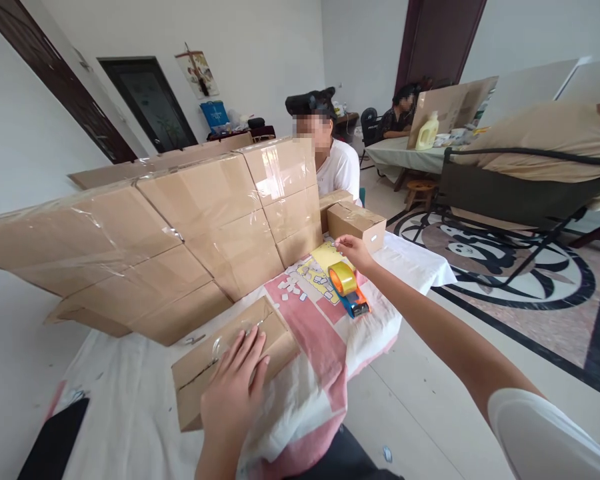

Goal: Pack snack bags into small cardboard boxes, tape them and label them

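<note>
At seven o'clock, the carton (277, 323) is covered by the left hand (236, 377), fingers spread flat, while at three o'clock the right hand (353, 251) is held curled beyond the tape dispenser (351, 299), whether pinching anything cannot be told.

There is one tape dispenser (351, 298), one wooden stool (421, 186).

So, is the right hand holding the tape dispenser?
No, the tape dispenser rests on the cloth, apart from the right hand, which is beyond it near a small cardboard box.
</note>
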`<state>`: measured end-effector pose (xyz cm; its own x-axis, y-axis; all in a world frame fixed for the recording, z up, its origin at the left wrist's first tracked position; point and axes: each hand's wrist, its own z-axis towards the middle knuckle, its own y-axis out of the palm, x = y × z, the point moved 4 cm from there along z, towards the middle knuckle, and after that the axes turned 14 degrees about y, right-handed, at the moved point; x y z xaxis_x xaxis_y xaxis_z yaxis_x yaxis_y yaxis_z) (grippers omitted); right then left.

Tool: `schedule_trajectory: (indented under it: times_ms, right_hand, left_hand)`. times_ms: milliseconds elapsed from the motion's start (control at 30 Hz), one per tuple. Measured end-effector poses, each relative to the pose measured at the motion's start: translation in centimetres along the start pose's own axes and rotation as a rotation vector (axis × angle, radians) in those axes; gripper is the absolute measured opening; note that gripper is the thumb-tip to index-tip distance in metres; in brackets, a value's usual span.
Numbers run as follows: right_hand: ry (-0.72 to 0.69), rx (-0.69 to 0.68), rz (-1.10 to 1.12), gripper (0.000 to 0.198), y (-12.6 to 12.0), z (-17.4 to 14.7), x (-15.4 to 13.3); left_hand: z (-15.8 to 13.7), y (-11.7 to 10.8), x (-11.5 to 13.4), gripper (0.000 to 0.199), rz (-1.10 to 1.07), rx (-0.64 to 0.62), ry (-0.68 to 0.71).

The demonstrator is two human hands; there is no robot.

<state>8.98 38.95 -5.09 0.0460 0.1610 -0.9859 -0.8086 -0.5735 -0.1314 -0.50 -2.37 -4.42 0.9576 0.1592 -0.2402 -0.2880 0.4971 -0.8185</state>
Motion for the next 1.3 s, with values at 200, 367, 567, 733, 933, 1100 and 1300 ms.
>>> schedule_trajectory:
  times_ms: [200, 367, 567, 733, 933, 1100, 1300]
  right_hand:
    - [-0.054, -0.405, 0.182, 0.034, 5.9, -8.0, -2.8]
    - [-0.046, -0.756, 0.086, 0.018, 11.4, -14.2, -1.2]
    - [0.045, -0.979, 0.145, 0.022, 14.8, -16.5, 1.9]
    - [0.080, -0.989, 0.200, 0.029, 16.0, -16.3, 3.2]
    - [0.178, -0.996, 0.289, 0.036, 16.9, -16.5, 3.8]
    - [0.218, -0.849, 0.332, 0.035, 17.1, -16.9, 4.3]
    - [0.304, -0.283, 0.286, 0.026, 17.0, -20.6, 6.3]
  left_hand:
    - [-1.1, -1.2, -1.2, 0.043, -0.117, -0.032, 0.052]
    - [-2.2, -1.8, -1.9, 0.044, -0.215, -0.114, 0.083]
    - [-2.5, -2.1, -1.8, 0.046, -0.277, -0.093, 0.052]
    - [-2.1, -2.1, -1.7, 0.050, -0.303, -0.075, 0.053]
    - [-1.8, -2.2, -1.7, 0.050, -0.321, -0.062, 0.049]
    - [-1.9, -2.0, -1.6, 0.052, -0.329, -0.059, 0.043]
    - [-1.6, -2.0, -1.5, 0.051, -0.299, -0.079, 0.048]
